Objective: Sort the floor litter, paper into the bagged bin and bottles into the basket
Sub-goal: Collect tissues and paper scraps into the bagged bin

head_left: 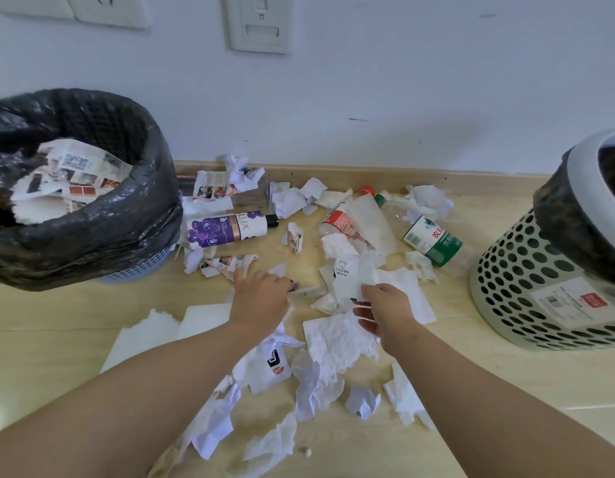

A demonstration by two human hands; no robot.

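Note:
Torn paper and tissue lie scattered over the floor. My left hand (259,298) reaches down onto small scraps (307,290) in the middle; its fingers curl over them. My right hand (385,310) pinches a white paper piece (352,277) with small writing on it. A purple-and-white LUX bottle (226,229) lies near the bagged bin (92,236), which holds printed paper. A red-labelled clear bottle (342,220) lies partly under tissue. A green-labelled water bottle (433,241) lies near the perforated basket (526,305) at the right.
A wall with sockets rises behind, with a wooden skirting along its foot. More crumpled paper (337,343) and tissue lie close to me, between my forearms. A flat white sheet (150,336) lies at the left.

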